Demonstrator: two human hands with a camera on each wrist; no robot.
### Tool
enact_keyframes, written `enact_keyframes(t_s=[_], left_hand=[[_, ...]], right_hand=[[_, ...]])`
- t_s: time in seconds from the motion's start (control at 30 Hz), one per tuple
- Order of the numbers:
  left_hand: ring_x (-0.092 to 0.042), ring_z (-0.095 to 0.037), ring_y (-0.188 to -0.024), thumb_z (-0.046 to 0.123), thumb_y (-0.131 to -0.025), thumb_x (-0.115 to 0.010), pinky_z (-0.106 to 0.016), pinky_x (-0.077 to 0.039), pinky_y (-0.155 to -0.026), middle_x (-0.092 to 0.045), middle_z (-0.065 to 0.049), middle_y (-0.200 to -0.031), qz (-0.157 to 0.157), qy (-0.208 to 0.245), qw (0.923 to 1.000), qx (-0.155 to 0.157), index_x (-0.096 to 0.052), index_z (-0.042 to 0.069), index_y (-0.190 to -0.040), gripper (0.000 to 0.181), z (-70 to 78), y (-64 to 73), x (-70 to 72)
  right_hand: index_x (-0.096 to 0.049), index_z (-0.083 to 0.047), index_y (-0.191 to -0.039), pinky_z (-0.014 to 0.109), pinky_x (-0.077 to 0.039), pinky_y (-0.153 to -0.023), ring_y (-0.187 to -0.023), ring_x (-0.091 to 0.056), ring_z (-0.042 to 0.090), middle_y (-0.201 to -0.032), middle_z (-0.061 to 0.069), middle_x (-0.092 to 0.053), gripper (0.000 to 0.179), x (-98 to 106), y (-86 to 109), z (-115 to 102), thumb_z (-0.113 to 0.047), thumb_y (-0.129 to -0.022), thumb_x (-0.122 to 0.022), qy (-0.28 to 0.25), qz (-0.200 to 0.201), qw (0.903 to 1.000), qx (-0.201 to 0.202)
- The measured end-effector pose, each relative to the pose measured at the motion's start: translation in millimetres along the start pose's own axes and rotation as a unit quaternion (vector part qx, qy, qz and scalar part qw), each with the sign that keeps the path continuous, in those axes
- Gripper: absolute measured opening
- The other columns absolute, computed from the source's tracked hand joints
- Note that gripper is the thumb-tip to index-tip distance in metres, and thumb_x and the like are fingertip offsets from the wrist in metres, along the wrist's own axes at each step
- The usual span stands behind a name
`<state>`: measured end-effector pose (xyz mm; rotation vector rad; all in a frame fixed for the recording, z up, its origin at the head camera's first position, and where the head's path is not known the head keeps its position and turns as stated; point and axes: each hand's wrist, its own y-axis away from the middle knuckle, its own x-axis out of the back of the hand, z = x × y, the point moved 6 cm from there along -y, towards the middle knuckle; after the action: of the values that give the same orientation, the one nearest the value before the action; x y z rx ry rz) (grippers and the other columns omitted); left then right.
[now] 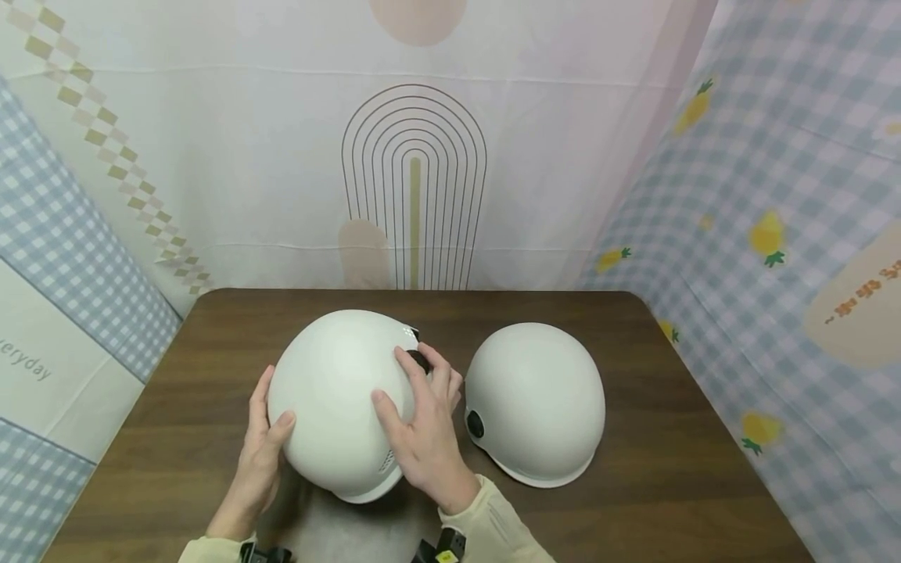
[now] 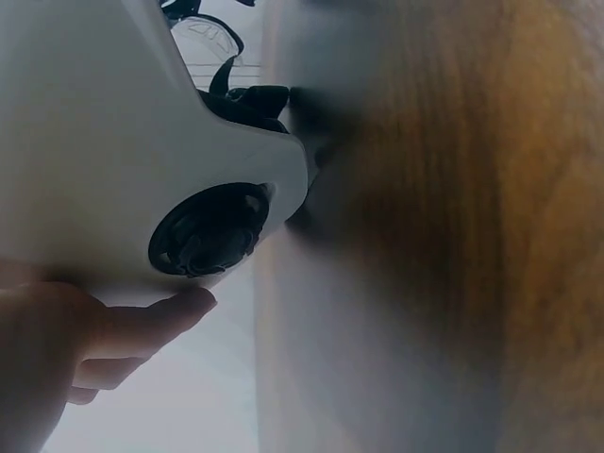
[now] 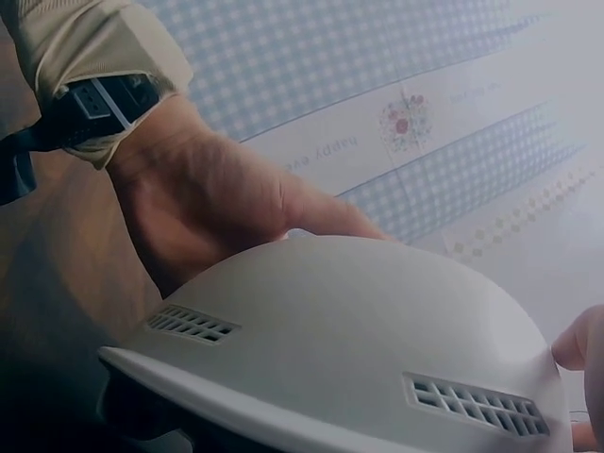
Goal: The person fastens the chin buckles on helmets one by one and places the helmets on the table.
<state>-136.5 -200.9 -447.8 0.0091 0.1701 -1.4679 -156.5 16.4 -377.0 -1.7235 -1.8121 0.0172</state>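
Note:
A glossy white helmet (image 1: 338, 391) sits at the left of the table, held between both hands. My left hand (image 1: 262, 453) cups its left side, thumb on the shell; its fingers lie near a black round side piece (image 2: 212, 229) in the left wrist view. On the other side, my right hand (image 1: 429, 422) grips the shell, thumb on the near face and fingertips by another black round piece (image 1: 419, 360). Slotted vents (image 3: 477, 404) and a rim show in the right wrist view. Black straps (image 2: 250, 102) hang at the helmet's underside.
A second white helmet (image 1: 538, 399) stands close on the right, with a black round piece (image 1: 475, 424) on its side. Both helmets are on a dark wooden table (image 1: 669, 485). A patterned cloth (image 1: 528, 180) hangs behind, with checked cloth (image 1: 746, 172) on the right.

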Motion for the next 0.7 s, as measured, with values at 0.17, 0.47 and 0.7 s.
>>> enact_keyframes(t_s=[0.17,0.47,0.7], left_hand=[[-0.02,-0.023,-0.136,0.019,-0.1,-0.042,-0.029,-0.033,-0.096,-0.004,0.0,-0.158,-0.007,0.009,0.9999,-0.004,-0.008,0.038,-0.154,0.067,0.0,0.6,0.8],[-0.02,-0.022,-0.136,0.019,-0.1,-0.042,-0.025,-0.033,-0.095,-0.005,0.0,-0.158,-0.005,0.024,0.9997,-0.008,-0.008,0.036,-0.154,0.066,0.0,1.2,2.2],[-0.02,-0.022,-0.136,0.02,-0.1,-0.041,-0.023,-0.035,-0.094,-0.004,-0.001,-0.158,-0.01,0.033,0.9993,-0.012,-0.008,0.036,-0.154,0.066,-0.2,1.6,2.8]], right_hand=[[-0.046,-0.021,-0.145,0.054,-0.026,-0.099,-0.133,-0.016,0.023,-0.152,0.002,-0.022,0.056,-1.1,0.3,-1.3,-0.039,-0.094,-0.061,0.003,0.003,0.9999,0.01],[-0.048,-0.02,-0.143,0.054,-0.025,-0.1,-0.134,-0.013,0.023,-0.152,0.005,-0.022,0.054,-3.7,-0.5,-3.1,-0.039,-0.094,-0.061,0.002,0.002,0.9998,0.017],[-0.049,-0.02,-0.143,0.054,-0.025,-0.101,-0.135,-0.014,0.024,-0.153,0.007,-0.023,0.054,-4.0,-1.3,-5.7,-0.039,-0.093,-0.061,0.005,0.002,0.9997,0.026]])
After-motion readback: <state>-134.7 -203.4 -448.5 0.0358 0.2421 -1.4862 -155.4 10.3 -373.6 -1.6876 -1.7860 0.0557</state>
